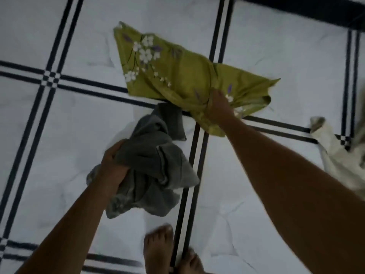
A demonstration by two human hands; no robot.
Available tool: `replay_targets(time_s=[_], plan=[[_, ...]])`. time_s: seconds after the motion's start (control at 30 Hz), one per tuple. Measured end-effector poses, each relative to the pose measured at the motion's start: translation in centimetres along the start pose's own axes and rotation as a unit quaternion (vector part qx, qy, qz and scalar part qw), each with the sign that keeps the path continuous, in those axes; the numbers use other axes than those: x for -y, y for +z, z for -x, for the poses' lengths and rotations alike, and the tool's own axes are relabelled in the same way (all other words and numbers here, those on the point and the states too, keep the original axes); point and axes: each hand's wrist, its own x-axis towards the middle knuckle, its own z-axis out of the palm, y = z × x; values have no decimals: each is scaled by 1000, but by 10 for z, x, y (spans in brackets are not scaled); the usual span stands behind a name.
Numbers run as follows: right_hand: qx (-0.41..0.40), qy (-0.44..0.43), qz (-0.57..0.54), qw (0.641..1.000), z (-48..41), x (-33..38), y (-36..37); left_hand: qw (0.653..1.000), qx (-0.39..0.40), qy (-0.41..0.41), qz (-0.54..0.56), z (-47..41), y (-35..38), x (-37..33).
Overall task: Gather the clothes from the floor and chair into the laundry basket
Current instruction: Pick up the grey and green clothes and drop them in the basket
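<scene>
A crumpled grey garment hangs bunched in my left hand, which is closed around its upper left part. A green cloth with white and purple flowers lies spread on the tiled floor; my right hand is closed on its near right portion, where the fabric is gathered. A cream and pale patterned garment lies on the floor at the right edge, apart from both hands. No laundry basket or chair is in view.
The floor is white tile with dark double stripes. My bare feet stand at the bottom centre. A dark band runs along the top right edge.
</scene>
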Motion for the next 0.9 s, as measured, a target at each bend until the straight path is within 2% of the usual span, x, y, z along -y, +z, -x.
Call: replay_targets(time_s=[0.1,0.17,0.23,0.3,0.33,0.37,0.4,0.43,0.5,0.57,0.63,0.77,0.8,0.9], plan=[[86,-73,87,990,-23,-16,34,999,-24,-4,49,-6,-5,40],[64,-54,188,979,-5,-36,56,996,-20,-25,85,0,-7,58],[37,0,203,979,31,-58,65,988,-24,-91,125,8,-9,65],[18,6,136,991,73,-77,63,980,-19,-133,149,23,-10,56],[13,26,28,999,95,-90,59,980,-8,-148,133,34,-10,43],[6,49,-103,993,118,-93,49,982,3,-155,110,46,-11,31],[-11,110,-265,958,144,-96,30,982,15,-164,95,60,-11,11],[-21,176,-421,890,174,-92,0,982,35,-170,77,74,-11,-6],[-37,186,-610,770,236,-87,-66,981,84,-172,39,107,-7,-48],[-98,164,-687,701,300,-72,-152,982,110,-156,10,150,3,-111],[-143,158,-775,595,356,-60,-217,980,137,-144,9,192,18,-168],[-252,210,-807,491,456,-56,-306,973,181,-141,-14,264,42,-249],[-276,218,-807,474,496,-54,-336,969,209,-126,-42,301,54,-290],[-313,245,-835,380,592,-52,-390,954,283,-45,-89,416,90,-398]])
